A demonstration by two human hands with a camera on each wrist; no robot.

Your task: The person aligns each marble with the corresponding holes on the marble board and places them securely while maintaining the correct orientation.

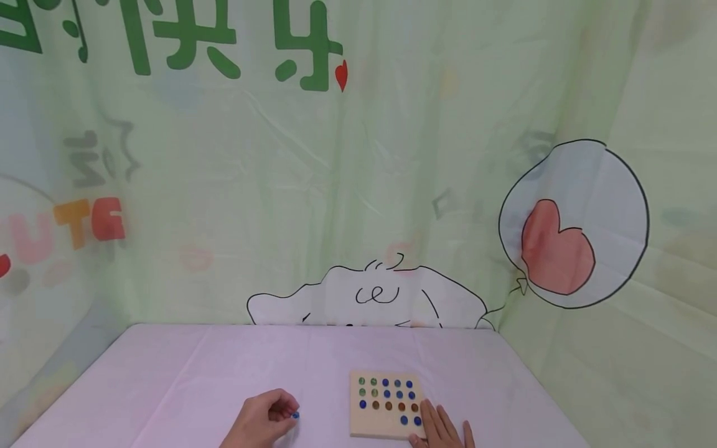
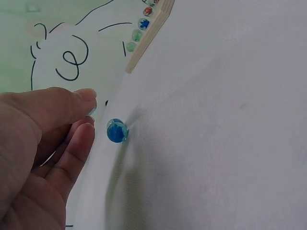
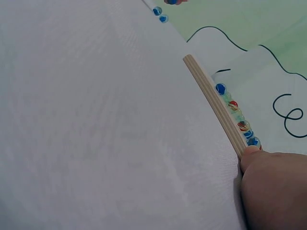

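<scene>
Low on the counter [image 1: 168, 386], the left hand [image 1: 260, 417] is to the left, its grip narrow, thumb and fingertips pinching a blue marble [image 1: 295, 415]. Two loose marbles [image 3: 157, 10], also blue, show just beside those fingers in the right wrist view. To the right, the right hand [image 1: 442, 429] rests against the right edge of the board [image 1: 375, 426], fingers straight, thumb at the near edge, holding nothing in its grip. The board lies flat. Its nearest row has two blue marbles at the right end; the next has one blue at the left, then four brown; the two far rows each have two green at the left, then three blue. Beyond the counter hangs a pale green cloth [image 1: 381, 186] with a printed balloon [image 1: 613, 193] at right.
</scene>
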